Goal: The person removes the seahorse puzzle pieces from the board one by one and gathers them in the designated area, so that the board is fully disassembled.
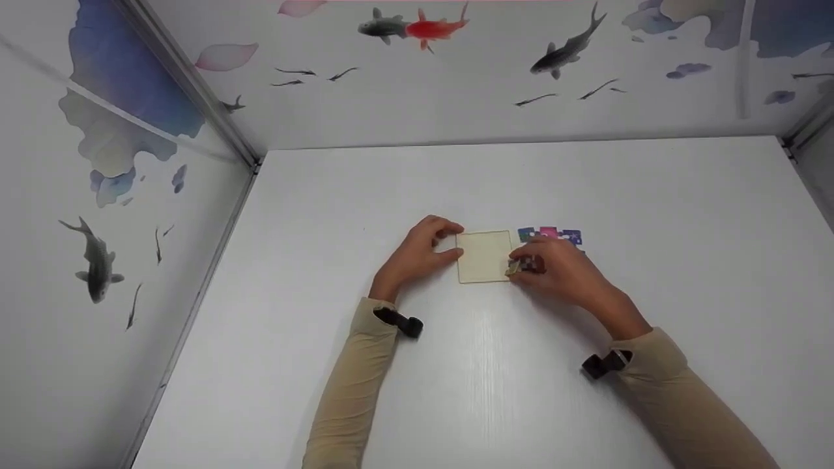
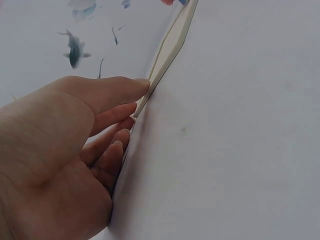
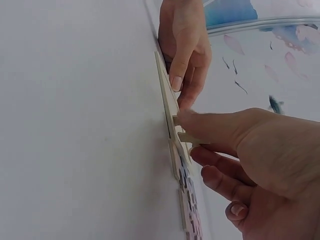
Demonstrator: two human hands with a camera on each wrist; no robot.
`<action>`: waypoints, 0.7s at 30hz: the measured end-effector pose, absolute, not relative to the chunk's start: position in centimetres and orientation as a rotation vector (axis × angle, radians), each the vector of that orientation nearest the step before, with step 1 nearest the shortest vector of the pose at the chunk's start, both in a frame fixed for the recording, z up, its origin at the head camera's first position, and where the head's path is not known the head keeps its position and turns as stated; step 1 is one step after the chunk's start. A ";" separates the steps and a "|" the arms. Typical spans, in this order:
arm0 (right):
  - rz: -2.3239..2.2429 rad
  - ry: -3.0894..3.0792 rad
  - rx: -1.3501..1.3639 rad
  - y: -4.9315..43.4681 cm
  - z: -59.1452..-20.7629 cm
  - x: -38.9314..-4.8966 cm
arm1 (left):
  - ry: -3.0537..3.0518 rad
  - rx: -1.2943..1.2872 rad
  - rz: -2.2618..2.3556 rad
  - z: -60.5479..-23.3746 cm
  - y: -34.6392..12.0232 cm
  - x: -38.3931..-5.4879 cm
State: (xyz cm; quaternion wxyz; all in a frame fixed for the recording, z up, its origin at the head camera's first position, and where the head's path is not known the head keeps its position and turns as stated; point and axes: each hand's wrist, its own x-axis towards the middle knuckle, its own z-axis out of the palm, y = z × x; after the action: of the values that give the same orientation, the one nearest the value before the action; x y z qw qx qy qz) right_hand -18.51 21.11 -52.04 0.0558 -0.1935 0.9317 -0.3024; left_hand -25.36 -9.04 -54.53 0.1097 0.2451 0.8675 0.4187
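A square, pale wooden puzzle board (image 1: pixel 484 256) with a thin raised rim lies flat between the hands. My left hand (image 1: pixel 423 249) rests at its left edge, thumb and forefinger touching the rim with a gap between them. In the left wrist view the thumb (image 2: pixel 125 89) lies against the board's edge (image 2: pixel 172 47). My right hand (image 1: pixel 563 270) pinches a small puzzle piece (image 1: pixel 513 267) at the board's right edge. The right wrist view shows that piece (image 3: pixel 192 139) tilted between thumb and fingers, over the board. Its printed face is mostly hidden.
Colourful puzzle pieces (image 1: pixel 548 232) in blue, pink and green lie to the right of the board, partly covered by my right hand. The white table (image 1: pixel 488 365) meets a back wall (image 1: pixel 456 98) and a left wall (image 1: pixel 39 195), both printed with fish.
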 end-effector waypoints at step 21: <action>-1.067 2.902 -0.494 30.3 -52.1 -15.7 | 2.561 0.698 1.235 -54.6 -9.3 -25.4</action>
State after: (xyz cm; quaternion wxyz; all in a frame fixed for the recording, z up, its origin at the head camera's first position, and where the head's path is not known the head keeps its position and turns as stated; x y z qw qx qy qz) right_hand -15.67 30.31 -52.14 0.0053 -0.1579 0.9268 -0.3407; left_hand -25.44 -9.28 -54.59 0.1068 0.2371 0.8698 0.4193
